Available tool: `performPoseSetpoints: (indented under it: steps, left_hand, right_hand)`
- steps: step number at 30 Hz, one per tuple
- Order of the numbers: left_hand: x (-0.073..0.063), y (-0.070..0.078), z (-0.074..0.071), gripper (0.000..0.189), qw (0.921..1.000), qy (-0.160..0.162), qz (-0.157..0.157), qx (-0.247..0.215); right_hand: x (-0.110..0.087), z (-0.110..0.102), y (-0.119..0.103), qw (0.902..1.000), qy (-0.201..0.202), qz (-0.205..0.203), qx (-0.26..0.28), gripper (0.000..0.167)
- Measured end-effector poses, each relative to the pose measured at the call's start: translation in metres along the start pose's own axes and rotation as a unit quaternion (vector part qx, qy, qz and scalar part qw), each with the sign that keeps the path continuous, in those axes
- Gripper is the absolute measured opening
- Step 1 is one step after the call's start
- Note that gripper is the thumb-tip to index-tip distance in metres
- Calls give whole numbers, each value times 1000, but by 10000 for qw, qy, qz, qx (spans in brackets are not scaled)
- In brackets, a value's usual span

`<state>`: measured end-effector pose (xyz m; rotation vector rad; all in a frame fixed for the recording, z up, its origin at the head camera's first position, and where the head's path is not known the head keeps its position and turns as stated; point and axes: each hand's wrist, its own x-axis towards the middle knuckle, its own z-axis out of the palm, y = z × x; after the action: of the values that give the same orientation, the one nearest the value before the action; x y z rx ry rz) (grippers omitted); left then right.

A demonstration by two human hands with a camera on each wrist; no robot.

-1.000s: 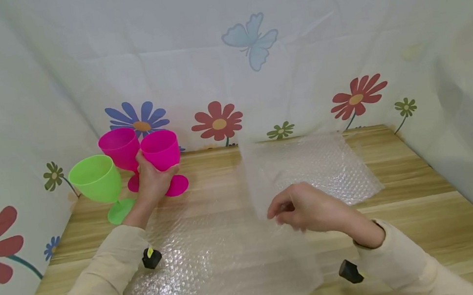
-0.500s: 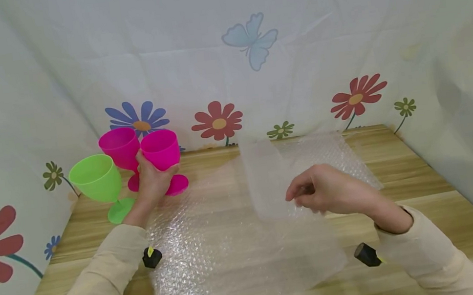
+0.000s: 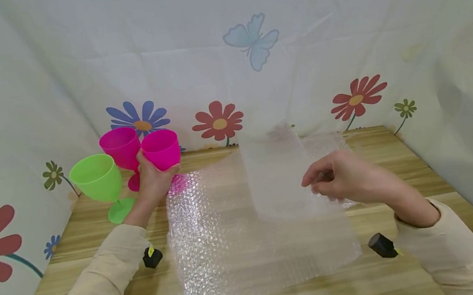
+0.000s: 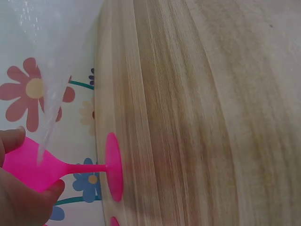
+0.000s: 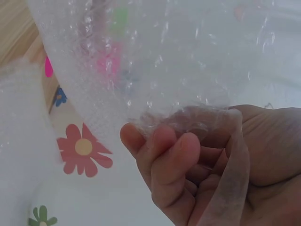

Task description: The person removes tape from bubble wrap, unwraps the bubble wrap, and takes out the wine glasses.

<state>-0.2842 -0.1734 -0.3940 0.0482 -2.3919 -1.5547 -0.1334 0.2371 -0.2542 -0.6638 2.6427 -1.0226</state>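
Observation:
At the back left, my left hand [image 3: 151, 180] grips the bowl of an upright pink goblet [image 3: 161, 149]; its stem and round foot show in the left wrist view, with the foot on or very near the table top. A second pink goblet [image 3: 118, 146] stands just behind that hand, and a green goblet [image 3: 96, 180] is to its left. My right hand [image 3: 348, 178], raised over the right half of the table, pinches the edge of a clear bubble wrap sheet [image 5: 178, 61]. This bubble wrap [image 3: 205, 254] hangs across the table's middle, its left part overlapping the gripped goblet's foot.
Another piece of bubble wrap [image 3: 329, 143] lies at the back right of the wooden table [image 3: 418, 184], partly hidden behind the held sheet. Flower-printed white cloth [image 3: 191, 69] encloses the back and both sides.
My right hand has moved right and farther back, drawing the bubble wrap sheet rightward. Its left edge has shifted right across the table. My left hand and the goblets stay in place.

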Motion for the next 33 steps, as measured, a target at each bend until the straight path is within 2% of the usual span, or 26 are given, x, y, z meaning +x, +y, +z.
performPoseSetpoints:
  steps: [5,16,24,33]
  left_hand:
    - [0,1,-1,103,10000,-49,-41,60]
    - [0,1,0,102,9999,31,-67,117]
    - [0,1,0,104,9997,30,-132,215]
    - [2,0,0,105,9998,27,-123,141]
  right_hand:
    - [-8,-13,-1,9998,138,47,-103,16]
    - [-22,-39,6,9938,757,-7,-818,16]
    - [-24,-56,23,9940,814,44,-725,17]
    - [-13,-75,46,9933,913,306,-642,16]
